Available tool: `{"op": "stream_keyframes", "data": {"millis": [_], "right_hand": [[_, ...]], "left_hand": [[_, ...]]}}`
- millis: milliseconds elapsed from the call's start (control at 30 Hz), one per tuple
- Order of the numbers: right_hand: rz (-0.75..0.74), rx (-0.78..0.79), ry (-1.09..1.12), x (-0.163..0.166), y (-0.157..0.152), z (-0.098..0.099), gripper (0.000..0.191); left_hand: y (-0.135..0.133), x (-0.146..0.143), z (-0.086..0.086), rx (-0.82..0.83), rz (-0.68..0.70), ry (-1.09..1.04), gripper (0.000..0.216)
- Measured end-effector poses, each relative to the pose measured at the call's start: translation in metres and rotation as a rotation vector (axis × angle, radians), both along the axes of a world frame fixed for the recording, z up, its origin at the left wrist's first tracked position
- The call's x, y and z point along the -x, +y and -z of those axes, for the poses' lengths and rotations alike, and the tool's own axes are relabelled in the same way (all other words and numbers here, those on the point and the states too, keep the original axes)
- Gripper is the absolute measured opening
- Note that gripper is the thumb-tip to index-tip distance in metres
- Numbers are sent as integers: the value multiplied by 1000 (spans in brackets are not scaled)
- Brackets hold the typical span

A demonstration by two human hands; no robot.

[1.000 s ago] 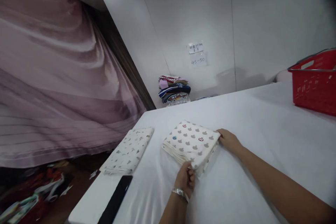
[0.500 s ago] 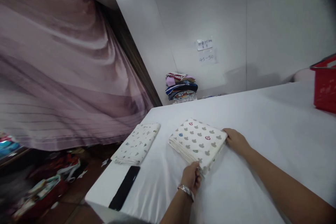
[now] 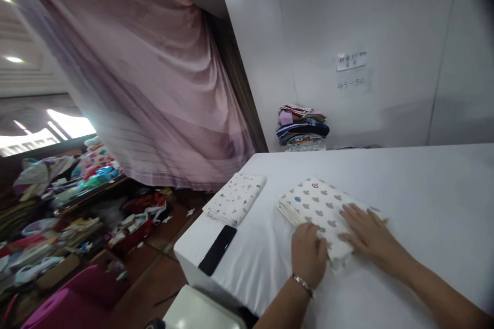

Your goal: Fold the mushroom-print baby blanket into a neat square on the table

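A white folded cloth (image 3: 320, 200) with grey shapes and a few coloured prints lies at the middle of the white-covered table. My right hand (image 3: 366, 231) rests flat on its right part, fingers stretched out and a little blurred. At the near left edge, my left hand (image 3: 309, 252), with a silver bracelet on the wrist, is closed on the cloth with its fingers bent; the fingertips are partly hidden. Farther left lies a second folded white cloth (image 3: 237, 196) with small dark prints, apart from both hands.
A black phone (image 3: 218, 250) lies near the left edge of the table (image 3: 417, 180). Behind the far edge rises a stack of folded fabrics (image 3: 303, 128) against the wall. A pink curtain (image 3: 165, 92) hangs left, above floor clutter and a red basket (image 3: 135, 231).
My right hand has gone from gripping the cloth's right corner to lying flat on top. My left hand stays at the near edge. The view has turned left, and the red crate is out of sight.
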State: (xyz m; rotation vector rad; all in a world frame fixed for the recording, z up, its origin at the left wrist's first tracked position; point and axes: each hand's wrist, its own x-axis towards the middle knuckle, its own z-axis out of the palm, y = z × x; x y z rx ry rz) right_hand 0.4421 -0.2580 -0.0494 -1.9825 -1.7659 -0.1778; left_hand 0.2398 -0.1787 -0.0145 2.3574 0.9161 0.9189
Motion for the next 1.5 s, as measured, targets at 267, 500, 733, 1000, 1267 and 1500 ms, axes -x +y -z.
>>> {"op": "stream_keyframes", "data": {"millis": [267,500,733,1000,1267,1500], "right_hand": [[-23,263,69,4,-2,10,60],[-177,155,172,45,7,-31,49],[-172,174,235,72,26,-23,48],[-36,34,37,76,27,10,43],[-16,23,-2,85,31,2,28],[-23,222,315,81,33,-12,32]], "left_hand": [[36,12,20,237,-28,-149,12],[133,20,33,537,-364,-131,17],[168,1,33,502,-408,-55,28],[176,0,25,318,-149,-45,34],[184,-2,34,323,-179,-146,20],[191,-4,39,425,-132,-222,18]]}}
